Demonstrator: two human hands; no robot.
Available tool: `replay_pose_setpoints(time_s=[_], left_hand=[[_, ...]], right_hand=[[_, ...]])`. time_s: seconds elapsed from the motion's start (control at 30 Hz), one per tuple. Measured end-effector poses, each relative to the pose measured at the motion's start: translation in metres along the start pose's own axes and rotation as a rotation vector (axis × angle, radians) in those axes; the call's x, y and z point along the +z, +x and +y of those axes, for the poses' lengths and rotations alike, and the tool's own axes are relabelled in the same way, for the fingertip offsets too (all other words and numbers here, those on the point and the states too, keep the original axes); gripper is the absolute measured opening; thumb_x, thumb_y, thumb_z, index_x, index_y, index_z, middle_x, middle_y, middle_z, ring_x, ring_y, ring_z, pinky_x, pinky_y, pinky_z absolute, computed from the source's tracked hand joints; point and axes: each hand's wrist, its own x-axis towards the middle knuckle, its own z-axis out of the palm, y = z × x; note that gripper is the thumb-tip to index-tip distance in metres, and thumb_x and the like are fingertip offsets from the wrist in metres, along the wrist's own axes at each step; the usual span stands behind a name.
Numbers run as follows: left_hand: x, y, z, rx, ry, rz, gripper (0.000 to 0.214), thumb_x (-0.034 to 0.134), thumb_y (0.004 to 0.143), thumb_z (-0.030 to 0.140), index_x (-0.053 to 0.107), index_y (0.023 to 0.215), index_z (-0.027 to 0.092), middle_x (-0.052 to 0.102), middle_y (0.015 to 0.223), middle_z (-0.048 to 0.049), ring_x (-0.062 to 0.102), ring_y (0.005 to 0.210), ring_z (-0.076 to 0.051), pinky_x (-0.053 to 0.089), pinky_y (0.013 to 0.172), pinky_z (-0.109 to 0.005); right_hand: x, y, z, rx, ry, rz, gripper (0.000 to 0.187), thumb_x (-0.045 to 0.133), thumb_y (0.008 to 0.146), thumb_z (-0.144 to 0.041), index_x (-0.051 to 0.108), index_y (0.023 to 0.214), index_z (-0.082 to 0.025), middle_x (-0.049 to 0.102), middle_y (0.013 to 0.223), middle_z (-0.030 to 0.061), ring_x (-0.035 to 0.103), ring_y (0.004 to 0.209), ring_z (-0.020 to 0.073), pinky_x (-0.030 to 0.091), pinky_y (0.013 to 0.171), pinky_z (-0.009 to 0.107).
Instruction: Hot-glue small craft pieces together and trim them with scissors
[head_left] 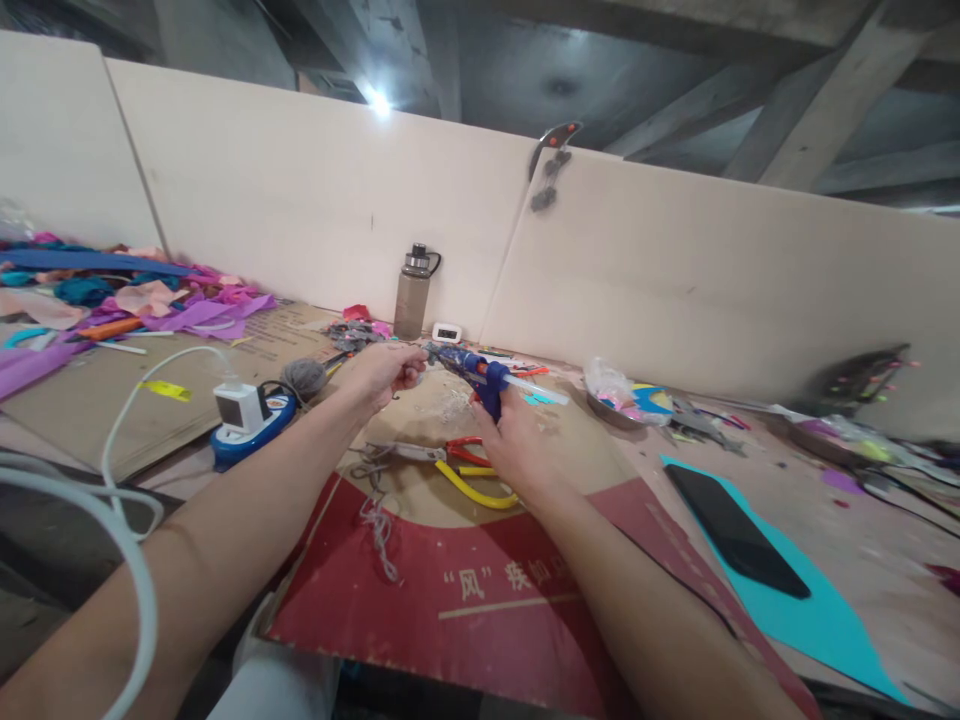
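My right hand (514,440) is wrapped round the handle of a blue hot glue gun (491,388), a pale glue stick (536,388) poking out of its rear. The gun's nozzle end points left, close to the fingertips of my left hand (394,372). Those fingers are pinched together on something small that I cannot make out. Below both hands lie pliers with red and yellow handles (480,490). Grey yarn (381,535) trails in loose loops beside them on the red and brown cardboard (510,620).
A water bottle (411,295) and a small white digital display (447,333) stand at the back. Left are a blue power strip (255,430) with a white charger, a cable and coloured scraps (150,290). Right are a bowl (619,408) and a black phone (735,530) on turquoise sheet.
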Motion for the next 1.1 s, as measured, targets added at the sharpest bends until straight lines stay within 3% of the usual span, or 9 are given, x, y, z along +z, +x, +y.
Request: replay_pose_setpoints(time_s=[1.1], left_hand=[[0.0004,0.0007,0.0011,-0.024,-0.022,-0.007,0.014,0.062,0.066,0.008,0.053,0.056,0.01,0.049,0.049,0.001,0.041,0.039,-0.003,0.033,0.037,-0.013]], right_hand=[[-0.0018,0.0005,0.0001,0.042,-0.012,-0.026,0.031,0.043,0.085,-0.031,0.053,0.11,-0.015,0.062,0.099,0.015,0.059,0.089,0.0277,0.045,0.078,0.042]])
